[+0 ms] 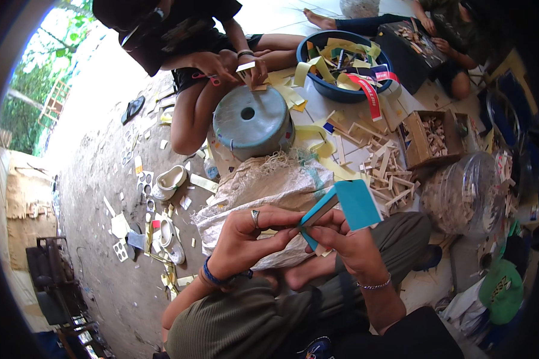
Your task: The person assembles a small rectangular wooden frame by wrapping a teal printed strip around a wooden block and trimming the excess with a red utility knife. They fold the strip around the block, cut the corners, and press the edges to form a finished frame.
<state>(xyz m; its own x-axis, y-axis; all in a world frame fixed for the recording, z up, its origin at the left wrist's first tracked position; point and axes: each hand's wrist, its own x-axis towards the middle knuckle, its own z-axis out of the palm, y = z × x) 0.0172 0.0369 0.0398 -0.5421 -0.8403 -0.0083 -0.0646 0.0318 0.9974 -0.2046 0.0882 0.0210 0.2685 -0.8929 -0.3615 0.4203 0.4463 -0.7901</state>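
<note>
Between both hands I hold a folded strip of turquoise card [358,204], with a pale edge and a grey-brown face showing along its slanted part. My left hand [254,230], with a ring and a dark blue bracelet, pinches the strip's lower left end between thumb and fingers. Closed on its lower right side is my right hand [354,246], a chain bracelet on the wrist. The fingers partly hide the strip's lower end. Below the hands lies a whitish woven sack [263,191]. Right of it sits a heap of small wooden pieces [384,170].
Ahead, a person with pink scissors [206,78] and a pale card piece sits by an upturned grey tub [250,122]. A blue basin [323,90] holds paper strips. Right are a cardboard box [422,149] and a clear plastic container [464,191]. White shoes [170,181] and scraps lie left.
</note>
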